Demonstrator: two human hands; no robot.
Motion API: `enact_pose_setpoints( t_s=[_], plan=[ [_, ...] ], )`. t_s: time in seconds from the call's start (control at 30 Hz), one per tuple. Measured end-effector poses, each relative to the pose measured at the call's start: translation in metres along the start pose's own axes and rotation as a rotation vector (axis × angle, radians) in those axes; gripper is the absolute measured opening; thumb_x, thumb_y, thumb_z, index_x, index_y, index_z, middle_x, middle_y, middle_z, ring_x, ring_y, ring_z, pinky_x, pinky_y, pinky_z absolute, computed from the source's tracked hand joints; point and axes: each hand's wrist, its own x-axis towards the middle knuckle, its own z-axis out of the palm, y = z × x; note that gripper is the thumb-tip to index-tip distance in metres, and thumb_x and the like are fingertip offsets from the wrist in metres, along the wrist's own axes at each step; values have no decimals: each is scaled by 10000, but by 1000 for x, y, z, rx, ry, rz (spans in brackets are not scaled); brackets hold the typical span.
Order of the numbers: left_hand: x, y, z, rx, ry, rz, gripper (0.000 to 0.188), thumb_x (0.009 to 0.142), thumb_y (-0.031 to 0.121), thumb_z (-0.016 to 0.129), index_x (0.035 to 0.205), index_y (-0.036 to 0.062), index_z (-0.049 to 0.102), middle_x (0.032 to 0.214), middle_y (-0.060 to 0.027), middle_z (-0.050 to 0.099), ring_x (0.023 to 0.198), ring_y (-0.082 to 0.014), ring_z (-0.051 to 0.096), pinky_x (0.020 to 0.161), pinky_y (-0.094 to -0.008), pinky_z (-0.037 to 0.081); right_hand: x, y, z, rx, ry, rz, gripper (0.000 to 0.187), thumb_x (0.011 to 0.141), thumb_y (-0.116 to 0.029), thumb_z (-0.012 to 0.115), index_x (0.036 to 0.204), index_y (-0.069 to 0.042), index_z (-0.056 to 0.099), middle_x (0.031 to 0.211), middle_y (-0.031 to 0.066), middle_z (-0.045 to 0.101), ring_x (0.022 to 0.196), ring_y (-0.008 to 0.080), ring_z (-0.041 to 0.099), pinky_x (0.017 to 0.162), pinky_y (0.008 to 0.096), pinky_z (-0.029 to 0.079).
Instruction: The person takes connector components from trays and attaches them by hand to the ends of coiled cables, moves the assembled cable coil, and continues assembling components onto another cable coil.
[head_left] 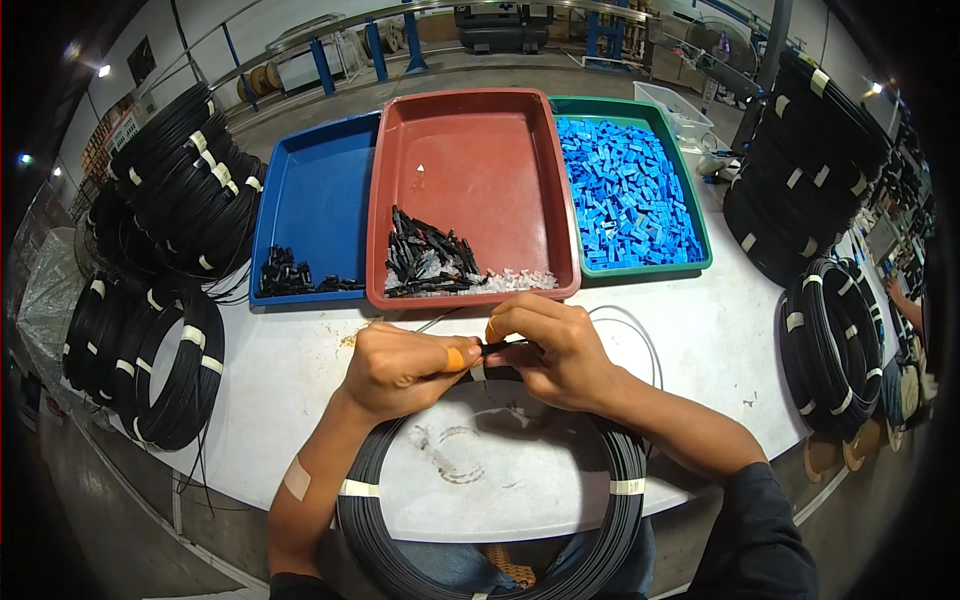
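My left hand (400, 370) and my right hand (560, 350) meet above the table, both with fingers pinched. Between them is a small black connector-like piece (493, 348), gripped from both sides and mostly hidden by the fingers. Orange tape wraps a finger on each hand. Below my hands lies a large coil of black cable (628, 455), bound with pale tape bands, reaching over the near table edge toward my lap. A thin loose cable end (650, 340) arcs out to the right behind my right hand.
Beyond my hands stand a blue tray (320, 200) with small black parts, a red tray (480, 150) with black connectors and clear bits, and a green tray (650, 270) of blue pieces. Stacked cable coils flank the white table (260, 400) at left (180, 170) and right (800, 190).
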Motion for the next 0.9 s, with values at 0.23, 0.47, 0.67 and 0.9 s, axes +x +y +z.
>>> enact_pose_setpoints(
  t_s=[0.23,0.47,0.67,0.9],
  plan=[
    [0,-2,-2,86,12,119,123,727,18,843,825,64,786,877,-87,788,698,-195,763,567,-266,588,6,-9,-1,66,-32,76,173,817,-66,782,917,-24,646,985,108,672,801,319,684,638,382,529],
    [0,-1,-1,69,-13,79,111,723,19,848,798,64,780,879,-88,788,684,-197,759,584,-272,594,1,2,0,62,-12,44,190,818,-97,799,914,-19,655,1015,115,668,824,305,686,666,381,540],
    [-1,-2,1,-27,26,21,132,730,16,853,840,52,791,894,-93,788,712,-201,766,614,-272,595,4,-2,-3,114,-1,48,215,823,-95,795,978,-14,670,1046,136,679,871,308,703,716,373,559],
    [-3,-4,-1,-203,125,-240,391,720,-18,860,1092,-27,738,982,-143,784,906,-208,776,804,-280,620,1,-2,-3,59,81,63,313,767,65,752,1058,-13,670,972,144,710,860,320,718,726,378,572]
  ],
)
